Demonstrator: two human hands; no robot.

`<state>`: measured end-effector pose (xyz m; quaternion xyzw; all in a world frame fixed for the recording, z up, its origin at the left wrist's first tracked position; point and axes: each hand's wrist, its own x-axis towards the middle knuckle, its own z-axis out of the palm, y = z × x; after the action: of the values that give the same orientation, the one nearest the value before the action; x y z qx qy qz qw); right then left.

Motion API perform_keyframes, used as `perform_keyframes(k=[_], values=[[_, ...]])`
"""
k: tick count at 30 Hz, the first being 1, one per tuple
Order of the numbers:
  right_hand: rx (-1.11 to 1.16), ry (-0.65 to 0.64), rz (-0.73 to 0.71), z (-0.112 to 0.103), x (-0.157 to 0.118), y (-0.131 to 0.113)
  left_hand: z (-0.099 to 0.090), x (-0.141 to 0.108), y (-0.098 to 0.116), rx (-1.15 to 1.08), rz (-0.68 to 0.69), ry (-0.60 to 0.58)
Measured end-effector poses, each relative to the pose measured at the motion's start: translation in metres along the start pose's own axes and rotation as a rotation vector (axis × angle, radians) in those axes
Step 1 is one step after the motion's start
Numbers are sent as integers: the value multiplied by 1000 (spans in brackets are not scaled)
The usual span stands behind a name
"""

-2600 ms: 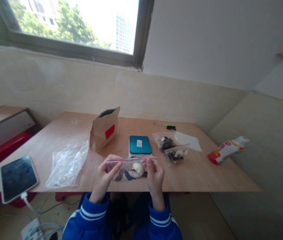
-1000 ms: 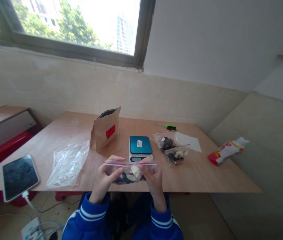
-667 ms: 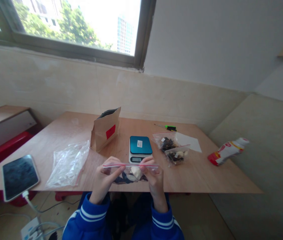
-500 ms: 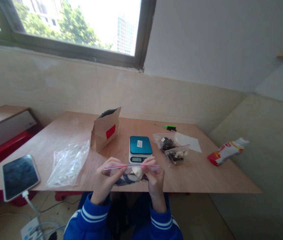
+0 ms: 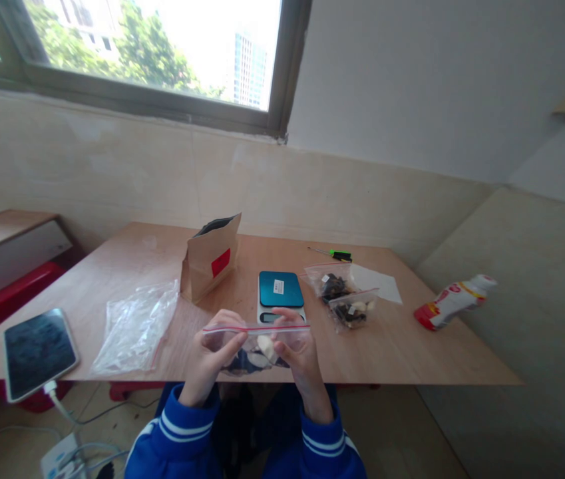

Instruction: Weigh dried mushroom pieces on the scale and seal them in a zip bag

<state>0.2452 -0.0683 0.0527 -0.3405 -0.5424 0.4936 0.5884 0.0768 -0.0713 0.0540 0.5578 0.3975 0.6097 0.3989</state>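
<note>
Just in front of the scale, at the table's near edge, I hold a clear zip-lock bag [image 5: 258, 360] with a red-lined seal. Dark pieces and pale, stone-like pieces show inside it. My left hand [image 5: 212, 356] pinches the bag's left end between thumb and fingers just below the seal. Closed on the right part is my right hand [image 5: 303, 356], thumb in front and fingers behind the seal. Beyond the bag, the kitchen scale [image 5: 292, 293] has a teal platform with a white label; my right fingers partly cover its display.
Two filled zip-lock bags [image 5: 355, 311] lie right of the scale, near white paper [image 5: 384, 285] and a screwdriver [image 5: 339, 255]. A bottle [image 5: 454, 303] stands farther right. Leftward are a brown paper pouch [image 5: 207, 266], clear plastic bags [image 5: 135, 326] and a tablet [image 5: 40, 352] with a cable.
My right hand has shifted left along the seal, its fingers now overlapping the scale's display. The bag has moved slightly left and its contents show more. My left hand keeps its pinch.
</note>
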Motion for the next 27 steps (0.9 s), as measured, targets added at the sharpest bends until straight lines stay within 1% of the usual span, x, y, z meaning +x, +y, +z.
perform_keyframes(k=[3,6,13,17,21,24,27], values=[[-84,4,34,2,1,-3,0,1,1,-16,-29,-44],[-114,18,38,3,2,-4,-1,2,4,-35,-42,-73],[-177,53,-42,3,3,-3,5,3,10,-13,-87,-46],[-231,73,-81,2,3,-4,7,3,12,-17,-101,-69],[-222,55,-103,0,3,-5,7,2,11,-2,-73,-64],[-168,-3,-74,-1,2,-5,7,0,9,48,-17,-49],[-114,-54,-9,1,1,-5,6,-1,8,82,37,-42]])
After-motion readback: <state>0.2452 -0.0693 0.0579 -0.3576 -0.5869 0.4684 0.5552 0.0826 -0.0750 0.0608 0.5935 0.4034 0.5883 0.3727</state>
